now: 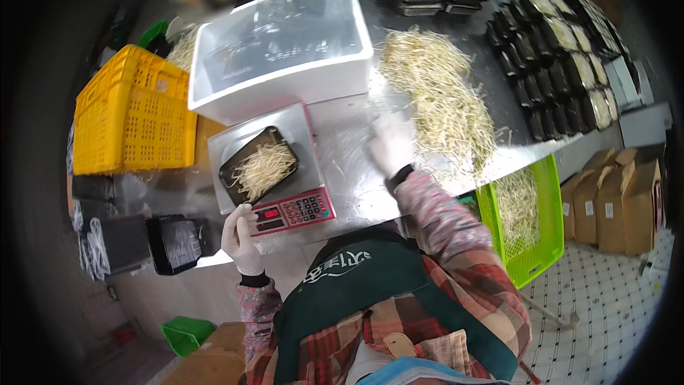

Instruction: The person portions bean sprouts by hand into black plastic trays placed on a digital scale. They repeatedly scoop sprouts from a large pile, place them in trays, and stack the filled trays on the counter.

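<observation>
So the black tray (266,141) with a loose tangle of sprouts (262,171) is sitting on the scale (303,171), close to the near edge of the desk (353,189). Left hand (244,244) hangs over that edge, fingers partly curled, tips right by the tray's near corner; can't tell if they've actually got hold of it. Right hand (392,144) is a blur just beside the big sprout pile (445,100), so no clue how open it is or whether it's holding anything. White foam box (292,87) stands behind the scale, farther from the near edge.
</observation>
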Action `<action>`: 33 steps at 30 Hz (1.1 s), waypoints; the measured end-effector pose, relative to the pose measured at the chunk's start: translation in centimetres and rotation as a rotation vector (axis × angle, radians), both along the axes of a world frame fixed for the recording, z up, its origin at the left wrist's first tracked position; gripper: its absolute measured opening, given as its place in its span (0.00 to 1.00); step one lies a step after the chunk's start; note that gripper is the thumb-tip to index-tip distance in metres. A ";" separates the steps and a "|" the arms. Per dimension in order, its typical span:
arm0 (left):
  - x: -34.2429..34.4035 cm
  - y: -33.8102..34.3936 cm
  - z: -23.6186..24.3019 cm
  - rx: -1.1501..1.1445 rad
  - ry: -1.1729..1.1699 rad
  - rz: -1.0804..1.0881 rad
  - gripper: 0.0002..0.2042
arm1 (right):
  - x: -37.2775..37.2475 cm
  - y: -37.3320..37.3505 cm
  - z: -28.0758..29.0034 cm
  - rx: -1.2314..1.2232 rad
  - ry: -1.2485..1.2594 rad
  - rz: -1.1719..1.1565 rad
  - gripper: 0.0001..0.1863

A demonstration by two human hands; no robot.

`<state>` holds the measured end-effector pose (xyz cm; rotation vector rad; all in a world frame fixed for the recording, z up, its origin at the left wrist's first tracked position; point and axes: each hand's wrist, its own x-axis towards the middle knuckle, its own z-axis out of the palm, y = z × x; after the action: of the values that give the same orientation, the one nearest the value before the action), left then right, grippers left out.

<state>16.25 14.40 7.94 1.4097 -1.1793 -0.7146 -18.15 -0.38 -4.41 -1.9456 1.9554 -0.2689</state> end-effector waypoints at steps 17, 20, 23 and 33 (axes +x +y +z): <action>-20.5 -2.6 -12.0 -0.039 -0.561 -1.006 0.46 | -11.8 16.9 -1.6 -0.407 0.051 -0.066 0.44; -23.7 -3.1 -15.7 -0.002 -0.870 -1.080 0.57 | -13.3 19.9 -4.6 -0.153 0.092 -0.020 0.52; -28.2 -7.6 -17.7 -0.084 -0.938 -1.024 0.61 | -18.1 16.6 -5.5 -0.253 0.185 -0.228 0.55; -37.6 -21.6 -18.2 -0.129 -0.471 -1.022 0.22 | -24.0 4.3 -5.2 -0.335 -0.297 -0.048 0.21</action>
<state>-21.38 -7.19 -10.26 0.8062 -2.3228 -0.9798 -42.19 3.90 -9.63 -1.9173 1.8505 -0.8950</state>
